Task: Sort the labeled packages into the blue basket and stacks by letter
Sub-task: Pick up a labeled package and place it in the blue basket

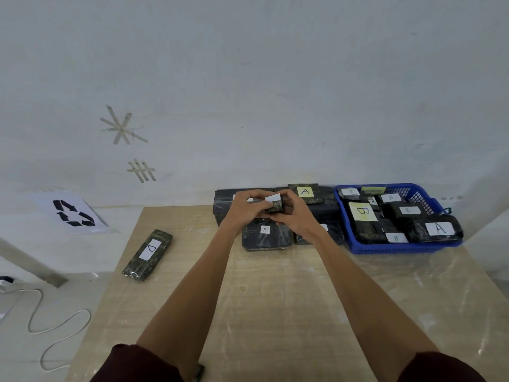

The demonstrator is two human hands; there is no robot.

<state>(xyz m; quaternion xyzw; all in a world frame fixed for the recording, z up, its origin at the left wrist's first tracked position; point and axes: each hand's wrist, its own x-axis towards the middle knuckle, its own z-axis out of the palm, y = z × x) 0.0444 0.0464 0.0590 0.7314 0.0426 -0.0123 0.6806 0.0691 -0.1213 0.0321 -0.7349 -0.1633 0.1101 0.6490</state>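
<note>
A pale, scuffed wall (248, 78) rises behind the wooden counter (275, 299). Up and left of the left hand (243, 209), tape marks (122, 125) stick to it; a white cable (63, 325) loops over the floor (16, 354) below.

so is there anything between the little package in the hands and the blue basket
nothing tall does. left hand and right hand hold the small package raised; only the low stack with the yellow A label lies between it and the blue basket, whose open top is already crowded with packages
</note>
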